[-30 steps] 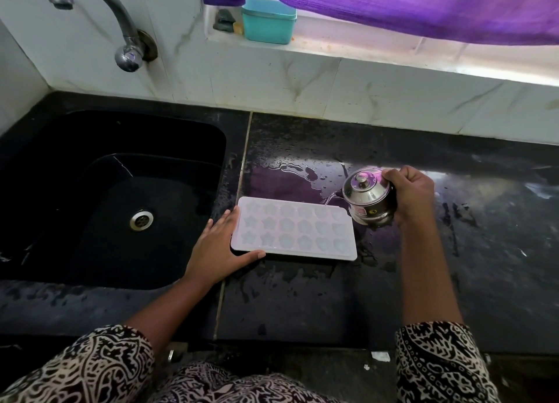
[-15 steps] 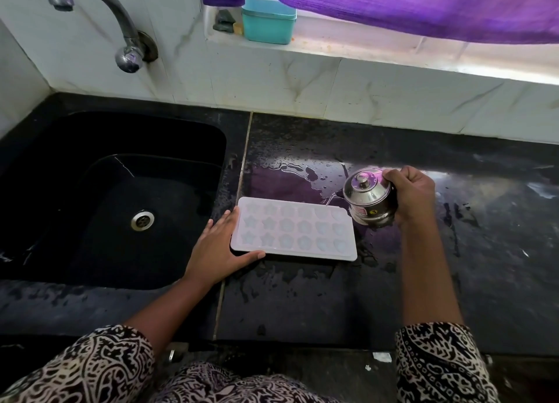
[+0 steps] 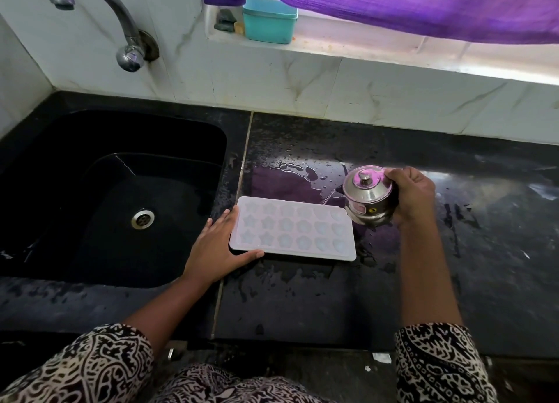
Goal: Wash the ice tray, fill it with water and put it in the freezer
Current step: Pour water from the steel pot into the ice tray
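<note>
A wet black stone countertop (image 3: 302,296) is filling the centre and right of the frame, with a black rectangular sink (image 3: 99,197) set into it at the left and white marble-patterned wall tiles (image 3: 272,79) running behind. A curved chrome tap (image 3: 121,30) is reaching out from the wall at the upper left, and a purple curtain (image 3: 408,6) is hanging across the top right above a sill where a teal plastic box (image 3: 269,20) is sitting.

You are standing at the counter in black-and-white patterned sleeves (image 3: 90,369). The pale, translucent rectangular ice tray (image 3: 292,227), moulded with star and shell shaped cells, is lying flat on the countertop just right of the sink, near the middle of the frame. Your left hand (image 3: 217,248) is lying flat against the tray's left end, fingers spread wide along its short edge and thumb stretched out along its near edge, gripping nothing.

Your right hand (image 3: 411,195) is wrapping its fingers around a small, round stainless-steel pot with a knobbed lid (image 3: 369,195), tilting it toward the tray's upper right corner. A thin thread of water (image 3: 328,197) is showing between the pot and that corner. Puddles are glistening on the stone behind the tray.
</note>
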Motion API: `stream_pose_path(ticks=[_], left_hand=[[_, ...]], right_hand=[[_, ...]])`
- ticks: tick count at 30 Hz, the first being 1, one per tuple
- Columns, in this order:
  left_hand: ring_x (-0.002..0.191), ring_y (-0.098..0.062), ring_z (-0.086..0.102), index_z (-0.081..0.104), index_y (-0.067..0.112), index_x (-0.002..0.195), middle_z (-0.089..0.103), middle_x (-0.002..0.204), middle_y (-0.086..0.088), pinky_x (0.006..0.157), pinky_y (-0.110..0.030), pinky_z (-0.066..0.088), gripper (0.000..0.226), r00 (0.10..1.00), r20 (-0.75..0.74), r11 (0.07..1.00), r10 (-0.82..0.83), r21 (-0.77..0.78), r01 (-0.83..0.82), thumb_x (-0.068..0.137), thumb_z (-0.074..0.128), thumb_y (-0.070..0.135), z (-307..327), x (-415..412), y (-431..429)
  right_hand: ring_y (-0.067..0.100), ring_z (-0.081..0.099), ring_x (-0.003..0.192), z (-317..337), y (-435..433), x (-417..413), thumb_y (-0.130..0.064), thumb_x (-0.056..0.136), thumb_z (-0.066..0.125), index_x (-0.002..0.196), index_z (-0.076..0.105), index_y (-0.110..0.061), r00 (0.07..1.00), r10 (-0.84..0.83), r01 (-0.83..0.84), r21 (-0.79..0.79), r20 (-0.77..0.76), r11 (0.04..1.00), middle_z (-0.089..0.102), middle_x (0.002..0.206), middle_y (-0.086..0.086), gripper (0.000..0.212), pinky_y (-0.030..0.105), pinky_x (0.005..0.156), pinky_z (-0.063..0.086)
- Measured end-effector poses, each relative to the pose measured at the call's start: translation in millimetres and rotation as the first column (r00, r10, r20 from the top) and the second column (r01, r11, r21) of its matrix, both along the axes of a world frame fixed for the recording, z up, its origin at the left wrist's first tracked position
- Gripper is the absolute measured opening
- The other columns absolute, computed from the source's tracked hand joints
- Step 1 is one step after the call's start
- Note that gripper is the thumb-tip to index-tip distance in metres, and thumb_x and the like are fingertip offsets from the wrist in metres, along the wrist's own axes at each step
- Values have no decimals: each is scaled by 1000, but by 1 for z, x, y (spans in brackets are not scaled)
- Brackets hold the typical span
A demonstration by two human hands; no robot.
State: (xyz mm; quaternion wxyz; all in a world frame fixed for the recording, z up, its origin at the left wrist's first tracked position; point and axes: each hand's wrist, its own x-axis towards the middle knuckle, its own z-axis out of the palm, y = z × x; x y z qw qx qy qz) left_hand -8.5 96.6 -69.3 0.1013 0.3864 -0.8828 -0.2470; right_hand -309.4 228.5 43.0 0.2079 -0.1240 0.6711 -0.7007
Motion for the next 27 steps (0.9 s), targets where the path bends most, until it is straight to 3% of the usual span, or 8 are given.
stream_pose_path(ticks=[3, 7, 15, 20, 27], left_hand=[[146, -5, 11, 10, 20, 155, 19, 160, 7, 118, -27, 2, 130, 1000, 2, 1000, 3, 1, -3, 53, 24, 100, 0, 0, 0], [146, -4, 11, 11, 21, 155, 19, 160, 7, 117, -26, 1, 129, 1000, 0, 1000, 2, 5, -2, 53, 26, 100, -1, -1, -1], [146, -2, 9, 10, 21, 155, 19, 160, 7, 117, -25, 1, 129, 1000, 1, 1000, 2, 2, -2, 54, 26, 100, -2, 0, -1], [146, -3, 10, 10, 20, 155, 20, 160, 7, 117, -26, 2, 128, 1000, 7, 1000, 6, -7, -6, 55, 30, 98, -2, 0, 0], [146, -3, 10, 10, 20, 155, 20, 159, 6, 117, -27, 2, 128, 1000, 14, 1000, 4, -14, -4, 55, 29, 98, -3, 0, -1]], right_hand=[[9, 49, 48, 4, 3, -2, 1, 81, 57, 58, 50, -15, 995, -23, 33, -90, 101, 995, 54, 47, -7, 29, 22, 54, 45], [4, 52, 46, 7, 8, -4, 1, 83, 55, 61, 50, -14, 994, -44, 56, -122, 95, 991, 55, 46, -9, 27, 18, 50, 46], [7, 49, 46, -5, 20, -16, -2, 78, 62, 52, 49, -20, 998, -52, 53, -56, 27, 997, 53, 46, -8, 34, 22, 50, 43], [16, 43, 55, -9, 25, -17, -11, 66, 67, 40, 51, -21, 999, -31, 31, 13, -24, 999, 51, 50, -4, 32, 31, 59, 40], [9, 45, 47, -6, 25, -13, -5, 74, 64, 52, 45, -20, 992, -44, 53, 73, -120, 996, 51, 49, -6, 33, 23, 50, 39]])
